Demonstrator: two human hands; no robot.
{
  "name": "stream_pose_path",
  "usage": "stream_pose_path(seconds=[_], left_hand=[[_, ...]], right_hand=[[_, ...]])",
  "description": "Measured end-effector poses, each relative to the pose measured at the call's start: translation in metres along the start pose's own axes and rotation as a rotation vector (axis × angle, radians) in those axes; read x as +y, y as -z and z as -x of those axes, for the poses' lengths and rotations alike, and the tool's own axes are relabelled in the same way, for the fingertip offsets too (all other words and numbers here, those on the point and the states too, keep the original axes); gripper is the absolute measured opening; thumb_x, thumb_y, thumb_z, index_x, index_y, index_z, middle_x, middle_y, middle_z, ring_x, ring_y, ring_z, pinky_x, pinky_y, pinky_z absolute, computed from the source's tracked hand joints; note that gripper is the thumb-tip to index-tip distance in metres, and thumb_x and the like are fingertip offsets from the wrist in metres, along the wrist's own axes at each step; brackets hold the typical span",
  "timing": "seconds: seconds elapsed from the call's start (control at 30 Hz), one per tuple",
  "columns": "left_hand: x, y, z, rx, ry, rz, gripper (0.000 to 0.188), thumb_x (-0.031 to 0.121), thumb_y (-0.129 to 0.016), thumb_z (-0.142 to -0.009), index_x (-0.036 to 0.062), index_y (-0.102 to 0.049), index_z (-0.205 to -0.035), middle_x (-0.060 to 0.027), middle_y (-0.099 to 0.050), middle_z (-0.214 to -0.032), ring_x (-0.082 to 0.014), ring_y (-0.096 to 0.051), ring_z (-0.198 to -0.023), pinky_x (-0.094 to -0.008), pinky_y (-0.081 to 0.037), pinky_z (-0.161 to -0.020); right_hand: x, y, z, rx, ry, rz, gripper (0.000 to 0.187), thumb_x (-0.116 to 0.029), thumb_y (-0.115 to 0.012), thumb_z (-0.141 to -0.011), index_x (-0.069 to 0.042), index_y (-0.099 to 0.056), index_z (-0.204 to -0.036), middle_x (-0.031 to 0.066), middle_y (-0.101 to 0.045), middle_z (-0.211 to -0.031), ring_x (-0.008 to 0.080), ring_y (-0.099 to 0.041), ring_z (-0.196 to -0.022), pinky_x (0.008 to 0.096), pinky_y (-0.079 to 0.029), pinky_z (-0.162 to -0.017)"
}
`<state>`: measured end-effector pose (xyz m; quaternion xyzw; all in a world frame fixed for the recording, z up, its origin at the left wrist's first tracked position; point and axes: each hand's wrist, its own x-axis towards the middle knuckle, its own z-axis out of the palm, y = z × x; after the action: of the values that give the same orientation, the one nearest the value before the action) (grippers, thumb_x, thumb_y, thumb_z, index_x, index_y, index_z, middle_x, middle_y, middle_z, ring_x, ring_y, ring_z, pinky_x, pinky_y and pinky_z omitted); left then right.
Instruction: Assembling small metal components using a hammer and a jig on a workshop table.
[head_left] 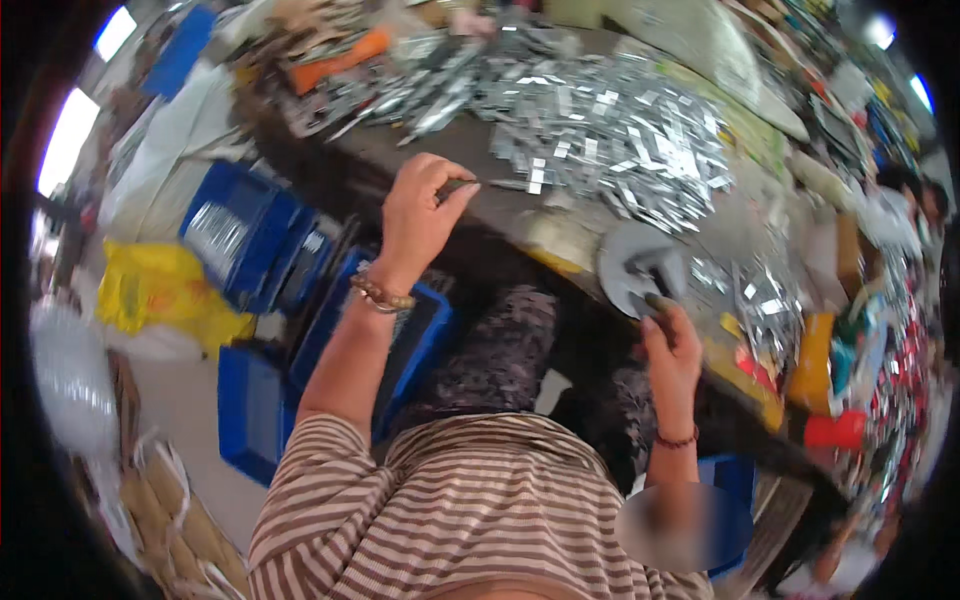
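Observation:
My left hand [418, 212] is raised over the bench's near edge, thumb and fingers pinched together on something small and dark that I cannot make out. Just to its right, flat silvery metal pieces [600, 125] lie in a large shiny heap on the bench [455, 145]. Farther right and nearer to me, my right hand [672, 350] is closed at the near side of a round grey dish-like thing [618, 262]. A small dark thing shows at its fingertips, too blurred to name. A dark shape lies in the middle of the grey round thing.
Blue plastic bins [252, 405] stand at my left, with a yellow bag [150, 295] beside them. Long metal strips [435, 85] lie at the far left of the bench. Smaller metal pieces [768, 305] and a red container [835, 430] are to the right.

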<state>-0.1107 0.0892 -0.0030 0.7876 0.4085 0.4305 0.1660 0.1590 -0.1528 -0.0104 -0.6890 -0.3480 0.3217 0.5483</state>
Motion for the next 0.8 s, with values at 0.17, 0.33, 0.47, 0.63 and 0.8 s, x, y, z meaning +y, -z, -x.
stream_pose_path(seconds=[0.17,0.33,0.47,0.63,0.8], left_hand=[[-0.004,-0.019,-0.015,-0.234,-0.158,-0.268,0.018,0.021,-0.080,-0.082,0.0115,-0.072,-0.096,-0.0067,-0.062,-0.098,-0.0318,-0.059,-0.103,-0.0431,-0.049,-0.086],[0.015,-0.030,-0.017,-0.326,-0.065,-0.125,0.013,0.014,-0.076,-0.085,0.0052,-0.070,-0.093,-0.0083,-0.063,-0.093,-0.0280,-0.062,-0.092,-0.0393,-0.050,-0.083],[0.055,-0.043,-0.009,-0.402,0.032,0.163,0.013,0.013,-0.075,-0.087,0.0026,-0.068,-0.091,-0.0088,-0.064,-0.091,-0.0243,-0.063,-0.084,-0.0359,-0.051,-0.078],[0.099,-0.056,0.009,-0.472,-0.215,0.103,0.018,0.017,-0.074,-0.085,0.0034,-0.067,-0.093,-0.0123,-0.064,-0.094,-0.0330,-0.061,-0.095,-0.0429,-0.050,-0.084],[0.102,-0.079,0.027,-0.517,-0.383,0.017,0.018,0.022,-0.074,-0.087,0.0071,-0.068,-0.094,-0.0128,-0.063,-0.099,-0.0353,-0.060,-0.100,-0.0460,-0.049,-0.086]], right_hand=[[-0.004,0.004,0.016,-0.046,0.281,0.201,0.021,-0.005,-0.073,-0.091,0.000,-0.071,-0.111,0.0108,-0.068,-0.091,0.0182,-0.063,-0.076,0.0299,-0.051,-0.069],[-0.026,0.059,0.001,0.308,0.370,0.605,0.018,-0.005,-0.073,-0.087,-0.004,-0.069,-0.104,0.0108,-0.067,-0.093,0.0326,-0.067,-0.080,0.0408,-0.053,-0.069],[-0.015,0.097,-0.046,0.437,0.355,0.924,0.015,-0.009,-0.072,-0.087,-0.006,-0.068,-0.101,0.0111,-0.068,-0.101,0.0352,-0.069,-0.085,0.0458,-0.054,-0.073],[-0.018,0.097,-0.092,0.414,0.302,1.161,0.018,-0.017,-0.074,-0.086,-0.006,-0.072,-0.099,0.0140,-0.069,-0.105,0.0356,-0.070,-0.089,0.0465,-0.057,-0.078],[-0.001,0.099,-0.112,0.312,0.064,1.265,0.023,-0.021,-0.078,-0.081,-0.004,-0.072,-0.095,0.0172,-0.069,-0.109,0.0361,-0.072,-0.095,0.0475,-0.059,-0.082]])
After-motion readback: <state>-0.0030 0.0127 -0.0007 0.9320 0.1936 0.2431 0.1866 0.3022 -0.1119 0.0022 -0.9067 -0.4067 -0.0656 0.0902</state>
